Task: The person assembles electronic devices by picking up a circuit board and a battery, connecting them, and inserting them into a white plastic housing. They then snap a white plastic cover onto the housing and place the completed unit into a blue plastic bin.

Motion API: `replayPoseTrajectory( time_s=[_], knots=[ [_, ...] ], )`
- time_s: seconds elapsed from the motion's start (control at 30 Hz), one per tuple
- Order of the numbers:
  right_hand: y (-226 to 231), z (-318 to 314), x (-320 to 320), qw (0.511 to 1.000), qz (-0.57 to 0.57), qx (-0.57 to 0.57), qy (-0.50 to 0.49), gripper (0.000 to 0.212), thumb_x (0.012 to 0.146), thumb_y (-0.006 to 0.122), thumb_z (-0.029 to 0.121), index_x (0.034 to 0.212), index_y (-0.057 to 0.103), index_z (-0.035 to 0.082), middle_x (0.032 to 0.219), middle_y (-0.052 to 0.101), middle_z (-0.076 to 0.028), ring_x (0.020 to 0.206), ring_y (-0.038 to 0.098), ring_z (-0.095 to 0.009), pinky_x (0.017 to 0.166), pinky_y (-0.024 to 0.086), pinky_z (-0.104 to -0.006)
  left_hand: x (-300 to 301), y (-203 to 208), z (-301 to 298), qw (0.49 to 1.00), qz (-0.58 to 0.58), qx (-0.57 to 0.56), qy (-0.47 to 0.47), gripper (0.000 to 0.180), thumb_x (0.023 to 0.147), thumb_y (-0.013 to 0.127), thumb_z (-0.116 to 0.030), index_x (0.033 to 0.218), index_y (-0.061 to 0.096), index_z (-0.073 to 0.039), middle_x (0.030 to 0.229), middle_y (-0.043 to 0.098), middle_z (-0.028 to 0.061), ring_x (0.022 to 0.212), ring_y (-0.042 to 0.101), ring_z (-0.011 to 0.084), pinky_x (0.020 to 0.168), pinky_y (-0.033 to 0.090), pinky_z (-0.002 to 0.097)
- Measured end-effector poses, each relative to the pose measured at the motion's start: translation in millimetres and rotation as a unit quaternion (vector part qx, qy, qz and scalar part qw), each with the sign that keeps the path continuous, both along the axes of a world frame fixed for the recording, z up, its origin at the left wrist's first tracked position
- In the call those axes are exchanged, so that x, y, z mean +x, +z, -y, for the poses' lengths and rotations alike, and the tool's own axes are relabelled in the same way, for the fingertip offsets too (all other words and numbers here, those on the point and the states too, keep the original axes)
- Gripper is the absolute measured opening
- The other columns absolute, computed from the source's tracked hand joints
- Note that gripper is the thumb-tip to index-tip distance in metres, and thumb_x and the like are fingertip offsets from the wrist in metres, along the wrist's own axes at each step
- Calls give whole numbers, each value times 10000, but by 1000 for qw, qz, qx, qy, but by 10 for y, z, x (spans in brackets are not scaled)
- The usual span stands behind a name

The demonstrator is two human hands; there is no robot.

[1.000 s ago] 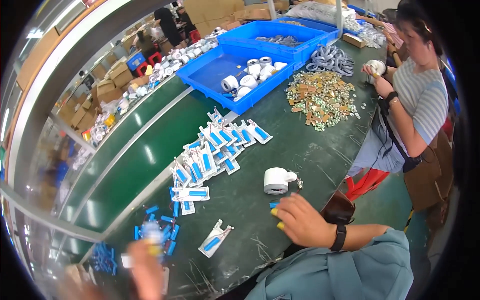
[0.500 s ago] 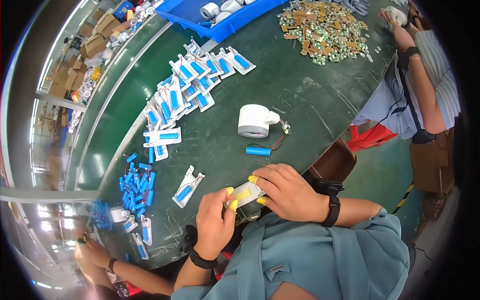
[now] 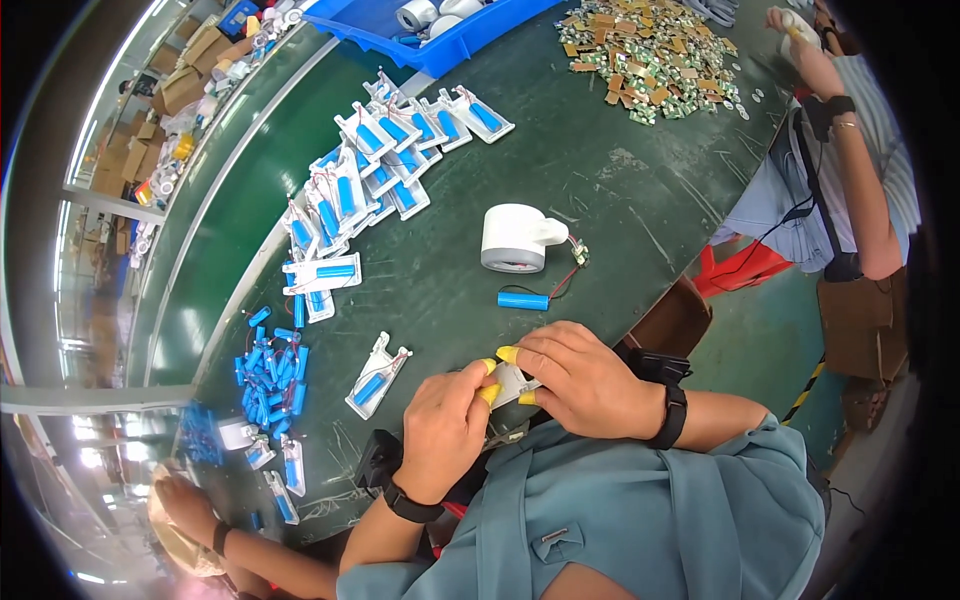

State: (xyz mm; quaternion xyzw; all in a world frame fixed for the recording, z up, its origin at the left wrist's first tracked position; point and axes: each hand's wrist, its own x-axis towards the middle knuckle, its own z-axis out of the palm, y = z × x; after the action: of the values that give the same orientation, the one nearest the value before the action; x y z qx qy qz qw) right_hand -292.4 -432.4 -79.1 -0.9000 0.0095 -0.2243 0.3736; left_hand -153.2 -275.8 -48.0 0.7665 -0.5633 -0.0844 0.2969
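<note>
At the near edge of the green table [image 3: 440,270], just short of a blue battery [image 3: 523,300] and round white casing [image 3: 512,230], pinching a small white plastic piece [image 3: 511,386] between closed fingers of left hand [image 3: 445,420] and right hand [image 3: 600,385]; seemingly pressing or aligning it, next probably calling for an even, steady push.

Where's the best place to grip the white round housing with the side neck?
Probably its rounded white body, coming from its left: that curved wall faces bare tabletop, while the neck juts right, with wires leading to a circuit board and blue cell.
</note>
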Motion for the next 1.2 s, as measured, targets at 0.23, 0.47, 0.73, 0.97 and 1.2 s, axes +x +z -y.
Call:
replayPoseTrajectory(
  time_s=[0.23, 0.47, 0.73, 0.97, 1.2],
  knots=[
    [3, 14, 9, 1000, -5, -4, 5, 593, 670, 754, 46, 1216, 525, 11, 1152, 575, -140, 1069, 555, -321, 951, 431, -440, 89, 57, 101, 998, -1, 34, -60, 404, 757, 559, 65, 1154, 529, 0, 914, 666, 115, 824, 602, 312, 721, 498, 400],
    [17, 7, 3, 1000, -2, 27, -6, 694, 681, 763, 47, 1308, 468, 7, 1137, 579, -150, 1048, 561, -349, 936, 440, -453, 36, -3, 90, 992, 76, 48, -83, 450, 719, 528, 84, 1162, 496, 17, 911, 611, 129, 822, 539, 334, 789, 435, 423],
    [2, 33, -6, 1000, -2, 27, 2, 710, 684, 763, 39, 1321, 451, 5, 1144, 585, -141, 1038, 563, -358, 928, 444, -453, 88, 50, -18, 999, -6, -12, -46, 456, 737, 580, 49, 1180, 490, -9, 906, 648, 75, 846, 550, 314, 841, 406, 423],
    [-27, 38, -3, 1000, 15, 17, -2, 694, 681, 766, 41, 1300, 455, -2, 1138, 592, -157, 1033, 565, -367, 918, 447, -462, 162, 7, 88, 996, 37, 14, -84, 456, 737, 582, 49, 1178, 484, -15, 905, 664, 59, 822, 561, 287, 857, 397, 425],
    [10, 35, 12, 1000, 0, 20, 5, 666, 697, 745, 30, 1300, 462, 11, 1120, 592, -146, 1034, 568, -349, 924, 445, -451, 193, 65, -4, 986, 55, 27, -152, 422, 725, 551, 63, 1136, 508, -24, 985, 626, 125, 817, 561, 306, 829, 408, 426]
  ],
)
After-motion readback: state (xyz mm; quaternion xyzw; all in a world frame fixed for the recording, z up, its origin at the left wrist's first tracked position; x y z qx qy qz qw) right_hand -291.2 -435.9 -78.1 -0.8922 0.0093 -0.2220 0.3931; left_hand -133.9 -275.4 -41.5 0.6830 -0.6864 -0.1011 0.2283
